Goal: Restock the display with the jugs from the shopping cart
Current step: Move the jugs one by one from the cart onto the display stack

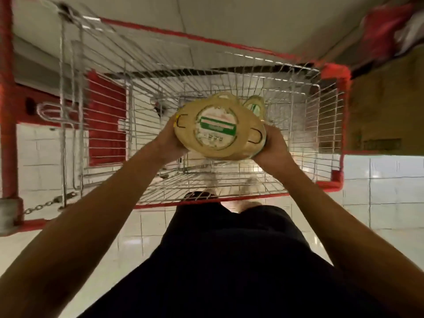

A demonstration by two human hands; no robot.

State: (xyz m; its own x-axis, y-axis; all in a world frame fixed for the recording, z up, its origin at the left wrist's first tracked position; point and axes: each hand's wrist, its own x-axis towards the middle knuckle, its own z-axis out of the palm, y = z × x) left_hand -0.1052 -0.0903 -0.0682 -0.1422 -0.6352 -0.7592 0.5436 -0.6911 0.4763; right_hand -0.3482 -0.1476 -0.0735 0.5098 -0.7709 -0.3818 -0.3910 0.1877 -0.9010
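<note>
- Dim, yellowish indoor light; soft glare on the floor tiles [129, 246] below me.
- Motion blur smears the shopping cart [336, 73] wires.
- Wide lens bends the edges.

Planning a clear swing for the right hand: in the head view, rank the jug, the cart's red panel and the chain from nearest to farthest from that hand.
1. The jug: gripped by the right hand at its right side.
2. The red panel: across the cart, on its left side.
3. The chain: farthest, at the lower left.
</note>
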